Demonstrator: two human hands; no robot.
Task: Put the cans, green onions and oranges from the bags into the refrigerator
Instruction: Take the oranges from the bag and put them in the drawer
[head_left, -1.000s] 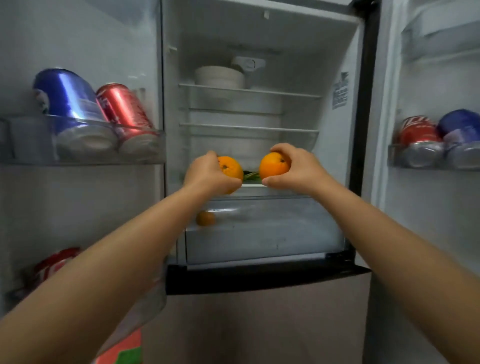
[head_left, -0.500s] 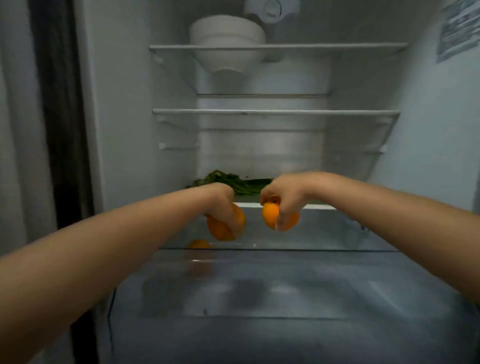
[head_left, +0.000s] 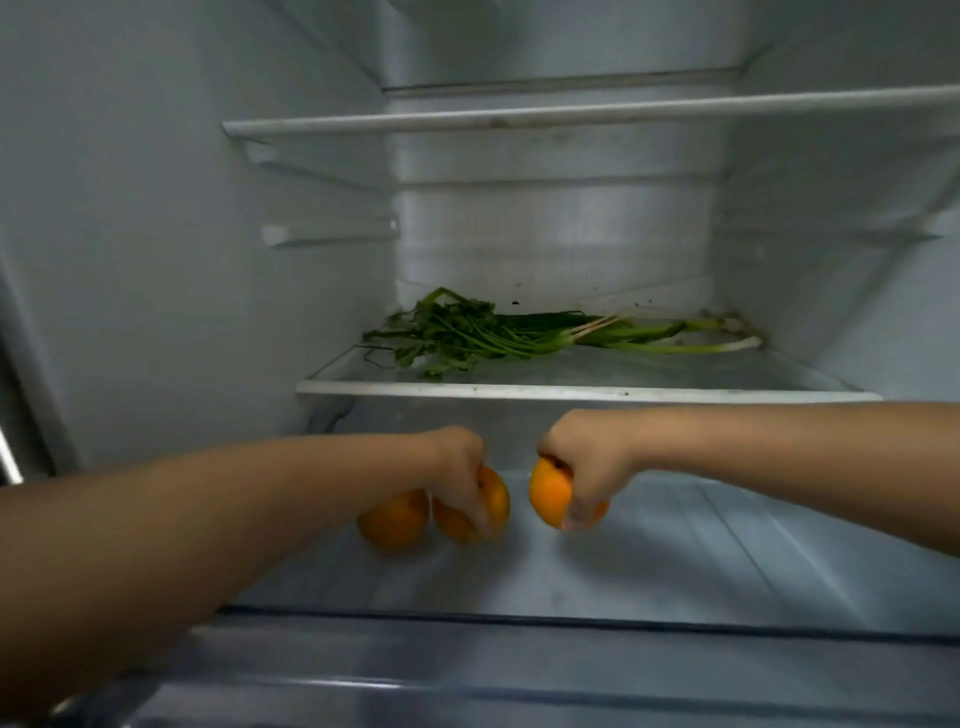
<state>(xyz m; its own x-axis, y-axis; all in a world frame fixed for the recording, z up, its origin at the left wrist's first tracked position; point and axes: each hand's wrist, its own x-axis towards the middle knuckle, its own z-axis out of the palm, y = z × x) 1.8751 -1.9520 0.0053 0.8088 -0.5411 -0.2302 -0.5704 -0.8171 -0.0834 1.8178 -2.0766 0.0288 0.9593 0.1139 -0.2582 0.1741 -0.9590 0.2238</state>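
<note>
Both my hands reach down into the open crisper drawer (head_left: 675, 561) of the refrigerator. My left hand (head_left: 460, 467) grips an orange (head_left: 496, 496) from above, low over the drawer floor. My right hand (head_left: 587, 462) grips a second orange (head_left: 548, 493) the same way, a short gap to the right. A third orange (head_left: 395, 519) lies loose on the drawer floor, just left of my left hand. Green onions (head_left: 524, 335) lie across the glass shelf (head_left: 571, 391) above the drawer, leaves to the left, white roots to the right.
The drawer's clear front rim (head_left: 571, 623) runs across the bottom of the view. The drawer floor to the right of my right hand is bare. Another glass shelf (head_left: 571, 111) sits higher up. White fridge walls close in left and right.
My head has moved closer into the fridge, so the door shelves with cans and the bowl left view. Both hands have gone lower into the drawer with their oranges.
</note>
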